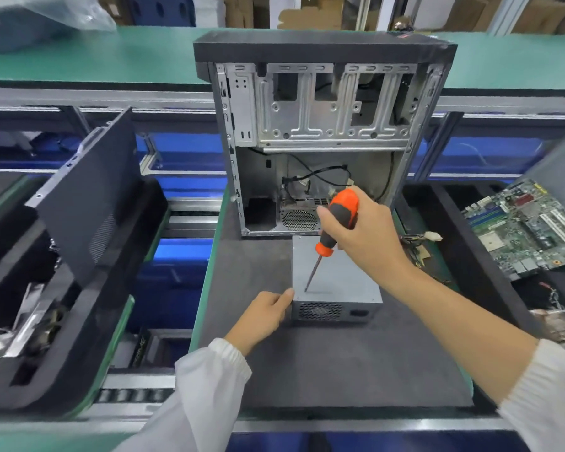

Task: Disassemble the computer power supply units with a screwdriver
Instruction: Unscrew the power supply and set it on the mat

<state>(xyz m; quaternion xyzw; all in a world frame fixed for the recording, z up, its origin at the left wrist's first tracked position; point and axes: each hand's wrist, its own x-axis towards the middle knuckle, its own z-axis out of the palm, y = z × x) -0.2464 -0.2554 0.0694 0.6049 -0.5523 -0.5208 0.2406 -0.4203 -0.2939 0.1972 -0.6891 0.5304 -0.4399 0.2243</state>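
A grey metal power supply unit (336, 282) lies on the dark mat (307, 363), its vented face toward me. My right hand (369, 230) grips an orange and black screwdriver (335, 223), held nearly upright, with the tip touching the unit's top near its front left corner. My left hand (265, 316) rests against the unit's front left corner, thumb on the top edge and fingers curled along the side. Loose cables with a white connector (433, 237) trail from the unit's right side.
An open computer case (317, 125) stands just behind the unit. A black side panel (92, 197) leans in the left tray. A green motherboard (529, 226) lies in the right tray. Blue bins sit below the bench rails.
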